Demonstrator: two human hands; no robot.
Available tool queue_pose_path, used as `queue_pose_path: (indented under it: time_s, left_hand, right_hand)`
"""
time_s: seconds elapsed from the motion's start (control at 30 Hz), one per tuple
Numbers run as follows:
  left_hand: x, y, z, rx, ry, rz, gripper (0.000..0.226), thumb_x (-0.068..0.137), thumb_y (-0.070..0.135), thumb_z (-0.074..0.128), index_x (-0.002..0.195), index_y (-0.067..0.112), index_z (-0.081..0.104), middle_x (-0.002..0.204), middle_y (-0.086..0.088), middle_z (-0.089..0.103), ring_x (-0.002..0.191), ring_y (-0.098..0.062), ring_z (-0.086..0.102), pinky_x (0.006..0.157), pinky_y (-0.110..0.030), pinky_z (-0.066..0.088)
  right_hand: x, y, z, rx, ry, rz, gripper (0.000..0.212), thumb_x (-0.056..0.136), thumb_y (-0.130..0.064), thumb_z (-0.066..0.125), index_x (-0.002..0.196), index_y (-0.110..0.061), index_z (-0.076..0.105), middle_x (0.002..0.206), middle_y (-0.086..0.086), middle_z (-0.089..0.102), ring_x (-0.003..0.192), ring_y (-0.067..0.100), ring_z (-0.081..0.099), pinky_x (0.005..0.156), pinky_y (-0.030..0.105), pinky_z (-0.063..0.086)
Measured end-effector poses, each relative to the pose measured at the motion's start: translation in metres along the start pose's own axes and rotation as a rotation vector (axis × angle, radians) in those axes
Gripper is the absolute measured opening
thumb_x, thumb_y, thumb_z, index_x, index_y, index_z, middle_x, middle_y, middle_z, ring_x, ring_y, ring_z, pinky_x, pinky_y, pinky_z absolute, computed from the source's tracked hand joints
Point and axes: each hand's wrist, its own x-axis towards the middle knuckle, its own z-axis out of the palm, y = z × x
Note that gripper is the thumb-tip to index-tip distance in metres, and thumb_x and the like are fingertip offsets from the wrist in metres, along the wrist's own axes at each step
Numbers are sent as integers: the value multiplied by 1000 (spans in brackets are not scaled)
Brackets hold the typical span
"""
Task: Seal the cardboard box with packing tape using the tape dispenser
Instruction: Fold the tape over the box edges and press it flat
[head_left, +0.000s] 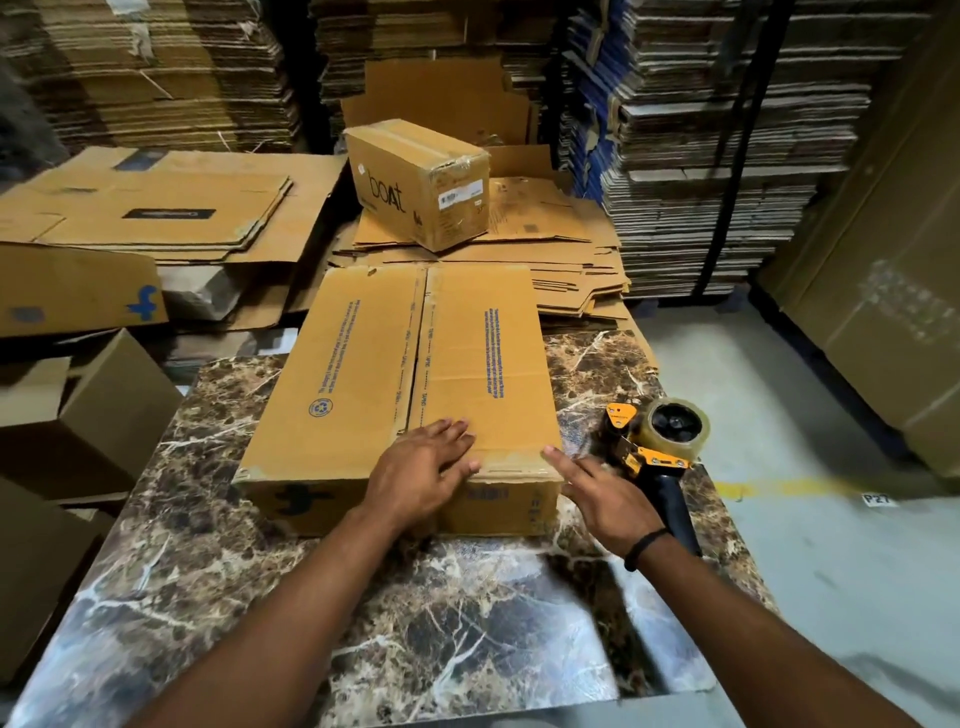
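Marble-look table (467, 623) w/ cardboard box (363, 364) at centre, flaps closed. L hand (421, 473) lies flat on box top's near end, fingers straight, gripping nothing. R hand (602, 493) spread loose by near-right corner, index at the edge. Tape dispenser (657, 441) lies on table just beyond R hand. Smaller box (415, 182) sits behind on flattened cartons (545, 223).

Cardboard box (363, 374) at frame centre, on the far half of the surface (467, 623). Tape dispenser (655, 448) on the surface just right of the box, centre right. Left hand (422, 475) flat on the box's near top edge. Right hand (605, 501) at the near right corner, between box and dispenser. Smaller box (421, 182) behind, upper centre, on flattened cartons (545, 218). Floor (805, 395) at right.
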Motion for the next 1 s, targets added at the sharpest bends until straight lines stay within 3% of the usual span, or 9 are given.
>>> queue_pose_path:
  time_s: [0.1, 0.3, 0.43, 0.5, 0.6, 0.8, 0.9, 0.97, 1.0]
  left_hand:
    - [-1, -3, 8, 41, 5, 1, 50, 94, 56, 34, 139, 34, 37, 148, 19, 27, 138, -1, 22, 110, -27, 16]
    - [-3, -1, 5, -3, 26, 2, 47, 95, 54, 34, 137, 34, 41, 145, 21, 29, 131, 7, 19, 106, -21, 13]
    - [-3, 0, 8, 36, 40, 2, 54, 91, 57, 25, 136, 33, 43, 145, 20, 31, 130, 7, 20, 106, -21, 16]
    - [-2, 0, 8, 40, 50, 1, 53, 91, 56, 26, 135, 32, 45, 145, 19, 33, 133, 4, 24, 108, -23, 19]
    - [-1, 1, 9, 48, 50, -1, 53, 91, 56, 26, 134, 32, 46, 144, 19, 34, 134, 2, 27, 109, -26, 21]
    - [-2, 0, 11, 33, 27, -1, 52, 92, 55, 27, 136, 32, 43, 145, 21, 29, 131, 7, 17, 110, -26, 18]
    - [-2, 1, 5, -244, 92, -64, 37, 93, 40, 51, 127, 27, 56, 141, 15, 43, 132, 2, 28, 112, -33, 27]
    - [-4, 3, -3, -485, 215, -167, 30, 88, 27, 63, 118, 20, 63, 133, 9, 54, 129, -2, 39, 111, -37, 31]
    - [-6, 2, -7, -479, 268, -184, 32, 86, 30, 66, 116, 19, 64, 131, 7, 56, 127, -5, 41, 111, -40, 32]
  right_hand:
    - [5, 9, 1, -37, 56, -84, 50, 96, -49, 14, 137, -61, -12, 101, 10, 63, 71, 30, 59, 57, 34, 46]
    - [12, 13, -15, -78, 113, -246, 50, 98, -56, 24, 145, -39, 24, 75, -2, 62, 55, 19, 56, 42, 26, 45]
    - [19, 5, -12, -108, 199, -272, 46, 97, -52, 31, 129, -21, 45, 56, -3, 60, 42, 17, 53, 37, 22, 39]
    - [23, 2, -10, -109, 263, -302, 41, 90, -47, 46, 120, -18, 48, 51, -4, 57, 38, 16, 51, 35, 20, 36]
    - [26, 4, -10, -76, 314, -370, 41, 82, -39, 60, 115, -16, 51, 53, -3, 57, 38, 16, 52, 34, 19, 36]
    - [22, 10, -11, 4, 184, -337, 53, 94, -54, 38, 127, -15, 51, 61, -2, 60, 47, 17, 56, 42, 23, 45]
    - [13, 15, -18, 32, 66, -276, 75, 89, -72, 23, 142, -22, 41, 68, -5, 59, 60, 16, 59, 55, 21, 41]
    - [15, 16, -24, 145, 89, -240, 72, 90, -71, 20, 138, -25, 48, 80, -4, 69, 73, 16, 66, 61, 22, 45]
    - [19, 12, -28, 209, 119, -213, 71, 91, -70, 20, 132, -24, 55, 93, -3, 73, 82, 16, 69, 65, 25, 52]
